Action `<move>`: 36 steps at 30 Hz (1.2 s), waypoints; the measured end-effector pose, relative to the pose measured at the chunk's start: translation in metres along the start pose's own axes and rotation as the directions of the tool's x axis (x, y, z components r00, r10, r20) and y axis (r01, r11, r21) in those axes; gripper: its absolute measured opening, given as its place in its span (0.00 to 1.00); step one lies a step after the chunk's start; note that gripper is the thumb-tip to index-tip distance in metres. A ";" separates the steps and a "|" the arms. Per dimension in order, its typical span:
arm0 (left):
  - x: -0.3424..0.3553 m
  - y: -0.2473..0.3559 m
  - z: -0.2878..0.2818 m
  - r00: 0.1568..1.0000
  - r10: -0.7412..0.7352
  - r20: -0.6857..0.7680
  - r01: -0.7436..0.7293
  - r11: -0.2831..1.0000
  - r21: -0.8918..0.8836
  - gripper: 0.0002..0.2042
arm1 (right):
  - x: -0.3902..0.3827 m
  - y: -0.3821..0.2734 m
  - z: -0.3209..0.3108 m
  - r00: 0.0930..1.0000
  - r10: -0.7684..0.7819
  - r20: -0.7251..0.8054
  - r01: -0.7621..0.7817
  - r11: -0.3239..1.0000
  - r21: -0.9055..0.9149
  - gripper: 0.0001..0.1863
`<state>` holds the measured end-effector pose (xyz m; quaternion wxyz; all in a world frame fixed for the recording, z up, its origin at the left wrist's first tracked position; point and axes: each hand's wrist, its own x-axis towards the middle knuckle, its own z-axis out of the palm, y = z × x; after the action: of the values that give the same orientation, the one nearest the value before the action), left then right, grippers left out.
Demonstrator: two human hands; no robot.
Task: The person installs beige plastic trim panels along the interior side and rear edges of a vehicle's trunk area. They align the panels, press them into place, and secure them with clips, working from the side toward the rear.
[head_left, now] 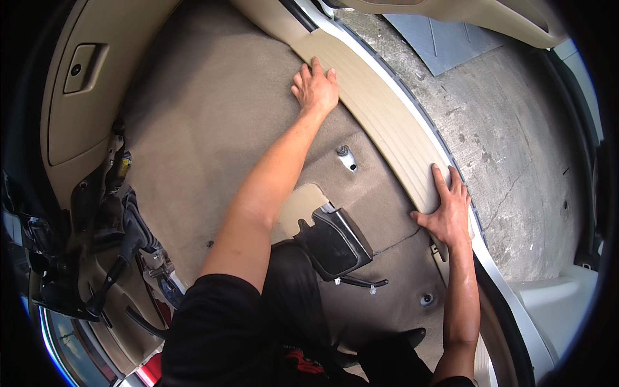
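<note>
A long, ribbed beige door sill trim (387, 122) lies along the door opening, curving from the upper middle down to the right. Against its inner edge near the far end rests my left hand (316, 89), fingers apart and a little bent. My right hand (449, 209) is spread across the near end of the trim, its thumb at the inner edge and its fingers toward the outer edge. Both hands press on the trim from above without closing round it. The underside of the trim is hidden.
Brown carpet (206, 129) covers the car floor, with a metal seat mount (347, 158) and a black plastic box (335, 245) on it. At left are the glove box (84, 68) and exposed black brackets (132, 226). Outside lies concrete (503, 129) with a grey sheet (442, 42).
</note>
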<state>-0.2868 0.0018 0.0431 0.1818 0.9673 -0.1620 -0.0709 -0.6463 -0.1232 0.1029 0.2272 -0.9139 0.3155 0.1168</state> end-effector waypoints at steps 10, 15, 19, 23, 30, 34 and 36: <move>0.001 -0.007 0.017 0.997 0.083 -0.005 -0.083 0.996 -0.040 0.35 | -0.003 0.004 0.021 1.000 -0.001 -0.023 0.001 1.000 0.004 0.65; -0.002 -0.012 0.020 0.996 0.084 -0.035 -0.086 0.995 -0.043 0.34 | 0.007 0.008 0.013 0.999 -0.047 0.000 0.047 0.998 -0.046 0.65; -0.013 -0.012 0.020 0.997 0.077 0.006 -0.077 0.997 0.016 0.35 | 0.001 0.012 0.016 0.999 -0.033 -0.015 0.032 0.997 -0.074 0.65; -0.011 -0.012 0.011 0.993 0.090 0.070 -0.094 0.994 0.051 0.35 | 0.001 0.006 0.016 1.000 -0.031 0.003 0.031 0.998 -0.049 0.65; -0.013 -0.012 0.015 0.995 0.077 0.068 -0.080 0.996 0.046 0.34 | 0.001 0.013 0.018 0.999 -0.028 0.017 0.029 0.997 -0.067 0.65; -0.009 -0.017 0.022 0.996 0.077 0.036 -0.080 0.995 0.063 0.34 | 0.000 0.018 0.026 1.000 -0.013 -0.014 0.012 0.993 -0.118 0.67; -0.009 -0.018 0.024 0.996 0.079 0.038 -0.082 0.994 0.067 0.34 | -0.002 0.019 0.029 0.999 0.027 -0.034 -0.030 0.993 -0.111 0.68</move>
<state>-0.2946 0.0127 0.0145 0.1482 0.9643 -0.2063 -0.0748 -0.6618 -0.1215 0.0719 0.1691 -0.9223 0.3250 0.1228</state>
